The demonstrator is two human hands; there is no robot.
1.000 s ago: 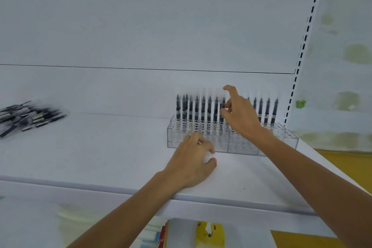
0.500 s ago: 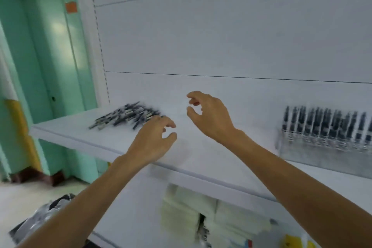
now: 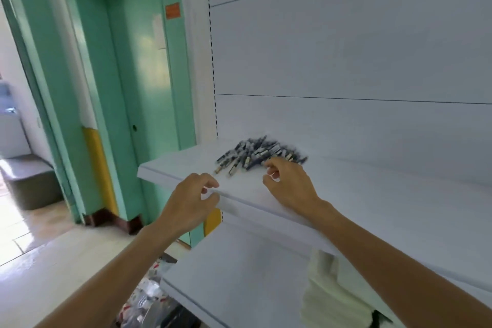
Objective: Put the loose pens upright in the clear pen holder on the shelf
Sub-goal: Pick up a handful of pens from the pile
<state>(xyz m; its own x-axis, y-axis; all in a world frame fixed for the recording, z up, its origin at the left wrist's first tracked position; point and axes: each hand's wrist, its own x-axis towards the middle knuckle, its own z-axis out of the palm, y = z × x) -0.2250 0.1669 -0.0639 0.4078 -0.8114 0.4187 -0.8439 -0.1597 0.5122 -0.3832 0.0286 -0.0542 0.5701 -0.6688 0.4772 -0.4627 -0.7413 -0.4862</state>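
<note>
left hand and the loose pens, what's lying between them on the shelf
Nothing: in the head view only bare white shelf separates the left hand from the loose pens.

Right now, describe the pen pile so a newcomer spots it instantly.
Look at the white shelf beside the green doorway. Near its left end, by the back panel, lie the pens, just beyond the right hand. They are the only dark, jumbled heap on it.

Matt white painted-metal-looking shelf (image 3: pixel 372 194) w/ smooth finish; dark, plastic-looking pens (image 3: pixel 255 154); glossy green door frame (image 3: pixel 149 104).
</note>
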